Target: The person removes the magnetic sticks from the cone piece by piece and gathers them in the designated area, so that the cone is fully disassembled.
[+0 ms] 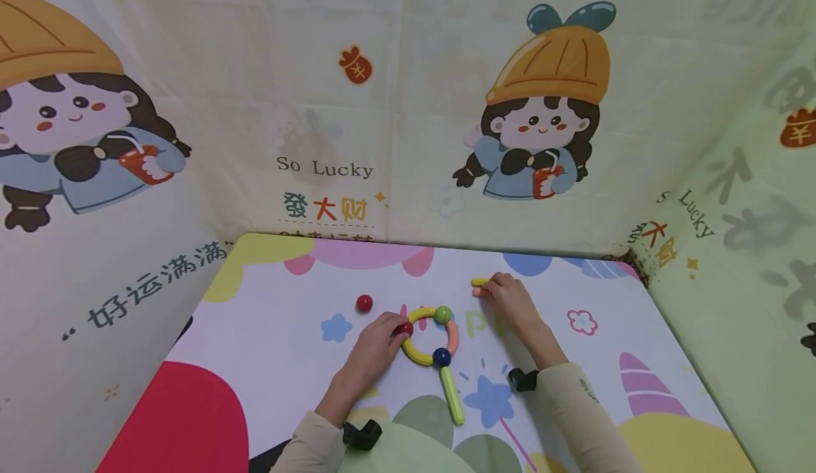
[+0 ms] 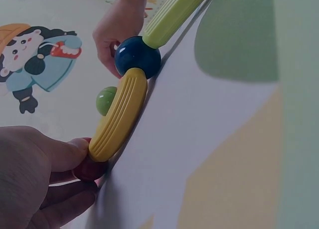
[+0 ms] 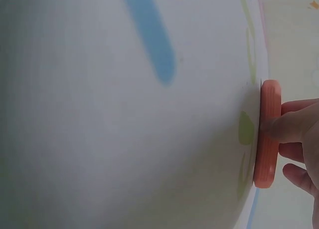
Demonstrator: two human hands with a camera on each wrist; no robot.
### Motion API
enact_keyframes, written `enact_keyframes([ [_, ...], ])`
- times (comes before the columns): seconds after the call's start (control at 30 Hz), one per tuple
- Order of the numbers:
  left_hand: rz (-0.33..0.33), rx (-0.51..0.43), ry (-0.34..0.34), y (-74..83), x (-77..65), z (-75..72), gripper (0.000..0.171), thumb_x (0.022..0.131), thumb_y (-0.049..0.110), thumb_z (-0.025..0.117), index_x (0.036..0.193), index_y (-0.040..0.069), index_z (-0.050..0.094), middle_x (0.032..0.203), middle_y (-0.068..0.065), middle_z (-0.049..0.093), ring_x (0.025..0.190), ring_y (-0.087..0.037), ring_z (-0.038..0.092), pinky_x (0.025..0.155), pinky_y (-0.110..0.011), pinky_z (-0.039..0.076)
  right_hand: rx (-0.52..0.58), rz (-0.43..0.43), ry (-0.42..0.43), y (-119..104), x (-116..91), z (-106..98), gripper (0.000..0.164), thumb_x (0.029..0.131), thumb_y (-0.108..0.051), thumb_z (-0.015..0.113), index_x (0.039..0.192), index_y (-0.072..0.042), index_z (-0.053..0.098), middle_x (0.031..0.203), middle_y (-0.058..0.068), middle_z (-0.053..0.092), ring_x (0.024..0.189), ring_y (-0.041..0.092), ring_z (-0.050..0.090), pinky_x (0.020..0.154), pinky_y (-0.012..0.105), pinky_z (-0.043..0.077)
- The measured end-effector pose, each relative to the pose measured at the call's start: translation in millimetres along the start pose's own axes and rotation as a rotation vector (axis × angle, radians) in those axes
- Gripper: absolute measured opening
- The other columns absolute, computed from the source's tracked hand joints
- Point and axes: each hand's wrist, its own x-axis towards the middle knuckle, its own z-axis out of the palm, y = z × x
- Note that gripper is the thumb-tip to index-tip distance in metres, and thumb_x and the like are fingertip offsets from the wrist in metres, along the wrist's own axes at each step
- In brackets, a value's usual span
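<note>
A ring of curved yellow [image 1: 417,355] and salmon [image 1: 452,337] magnetic-toy-like sticks, joined by balls, lies on the table. My left hand [image 1: 375,345] pinches the dark red ball [image 2: 89,170] at the ring's left side, the thumb beside a curved yellow stick [image 2: 122,114]. A green ball [image 1: 443,314] sits at the ring's top, a dark blue ball [image 1: 441,357] at its bottom. From the blue ball a straight light green stick [image 1: 452,396] extends nearer to me. Farther right, my right hand [image 1: 513,309] pinches a salmon stick [image 3: 269,134]; a yellow stick [image 1: 480,282] lies just beyond it.
A loose red ball [image 1: 364,304] rests left of the ring. The table [image 1: 287,360] has a printed cover with colourful shapes. Patterned cloth [image 1: 421,105] hangs behind and along both sides. Dark wrist devices [image 1: 362,435] are on both sleeves.
</note>
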Motion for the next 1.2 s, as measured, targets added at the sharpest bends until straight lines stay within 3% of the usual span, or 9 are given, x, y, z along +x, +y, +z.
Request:
enact_keyframes([
  [0.33, 0.007, 0.001, 0.002, -0.1, 0.1, 1.0, 0.037, 0.096, 0.021, 0.068, 0.131, 0.011, 0.064, 0.125, -0.003, 0.065, 0.113, -0.019, 0.064, 0.096, -0.034, 0.057, 0.007, 0.012, -0.012, -1.1, -0.8, -3.1, 0.010, 0.091, -0.009, 0.072, 0.098, -0.003, 0.076, 0.092, 0.011, 0.065, 0.084, 0.028, 0.059, 0.079, 0.044, 0.056],
  [0.57, 0.001, 0.004, 0.000, -0.2, 1.1, 0.9, 0.037, 0.096, 0.021, 0.068, 0.131, 0.010, 0.064, 0.125, -0.003, 0.065, 0.113, -0.019, 0.064, 0.097, -0.034, 0.057, 0.083, 0.100, -0.045, -7.8, -0.5, -13.3, 0.014, 0.090, -0.006, 0.073, 0.103, -0.002, 0.074, 0.098, 0.013, 0.065, 0.089, 0.028, 0.059, 0.084, 0.044, 0.056],
  [0.73, 0.001, 0.005, -0.004, -1.6, 1.7, 1.5, 0.037, 0.096, 0.022, 0.067, 0.131, 0.011, 0.064, 0.126, -0.003, 0.065, 0.112, -0.019, 0.064, 0.097, -0.034, 0.057, 0.122, 0.184, -0.063, -19.0, -2.7, -20.4, 0.026, 0.087, -0.008, 0.077, 0.112, -0.001, 0.073, 0.107, 0.015, 0.065, 0.098, 0.030, 0.060, 0.092, 0.046, 0.057],
  [0.93, -0.004, -0.003, -0.011, -3.0, 2.0, 1.9, 0.037, 0.097, 0.023, 0.067, 0.132, 0.012, 0.064, 0.126, -0.002, 0.065, 0.114, -0.018, 0.063, 0.097, -0.033, 0.056, 0.141, 0.205, -0.027, -35.8, -10.7, -24.7, 0.033, 0.088, -0.016, 0.076, 0.115, 0.003, 0.069, 0.109, 0.019, 0.065, 0.099, 0.033, 0.062, 0.092, 0.049, 0.056],
  [1.2, 0.010, -0.009, -0.005, -2.5, 1.7, 0.7, 0.037, 0.097, 0.022, 0.067, 0.132, 0.010, 0.064, 0.126, -0.003, 0.065, 0.115, -0.020, 0.064, 0.098, -0.035, 0.056, 0.243, 0.291, -0.067, -61.2, -25.7, -28.7, 0.042, 0.092, -0.020, 0.073, 0.128, -0.001, 0.064, 0.118, 0.018, 0.063, 0.109, 0.032, 0.062, 0.096, 0.049, 0.055],
])
